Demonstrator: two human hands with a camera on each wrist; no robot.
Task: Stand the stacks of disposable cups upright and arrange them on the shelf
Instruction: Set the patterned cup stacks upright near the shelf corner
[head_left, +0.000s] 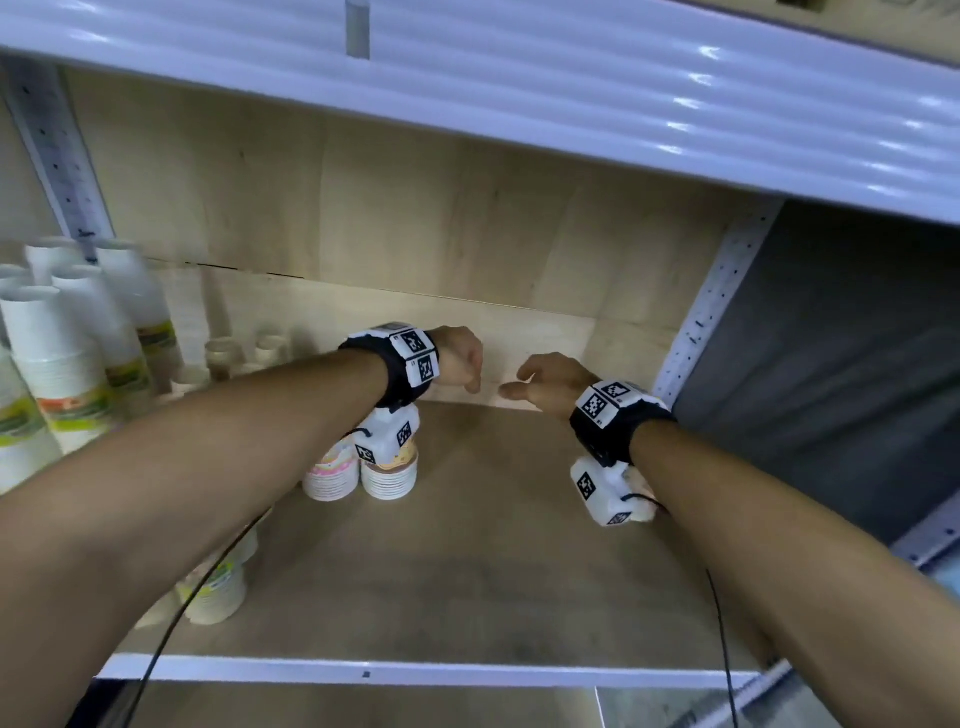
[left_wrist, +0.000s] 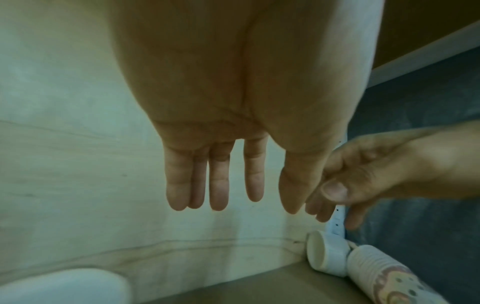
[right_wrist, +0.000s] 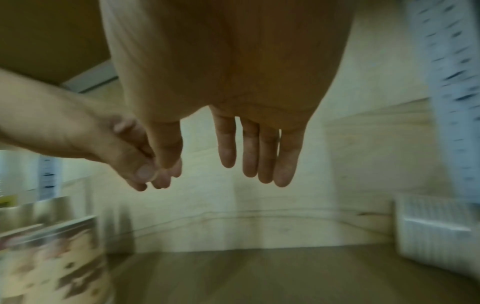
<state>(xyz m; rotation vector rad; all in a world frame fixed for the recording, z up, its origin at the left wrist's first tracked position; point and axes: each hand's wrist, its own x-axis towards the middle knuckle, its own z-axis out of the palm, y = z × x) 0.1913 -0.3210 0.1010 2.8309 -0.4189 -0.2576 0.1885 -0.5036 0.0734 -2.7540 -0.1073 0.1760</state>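
My left hand (head_left: 464, 364) and right hand (head_left: 535, 383) hover side by side deep in the shelf bay, near the back panel, both with relaxed fingers and holding nothing. In the left wrist view the left hand (left_wrist: 253, 207) hangs with straight fingers. Two stacks lie on their sides in the back right corner: a white stack (left_wrist: 327, 255) and a patterned stack (left_wrist: 389, 276). In the head view they are mostly hidden under my right wrist (head_left: 641, 501). Two short patterned stacks (head_left: 363, 475) stand upright below my left wrist. The right hand (right_wrist: 207, 170) also shows straight fingers.
Tall white cup stacks (head_left: 62, 364) stand upright at the left end of the wooden shelf floor (head_left: 467, 582). Another short stack (head_left: 218, 590) stands near the front left. A white upper shelf (head_left: 571, 104) overhangs, and a perforated upright (head_left: 711, 306) bounds the right side.
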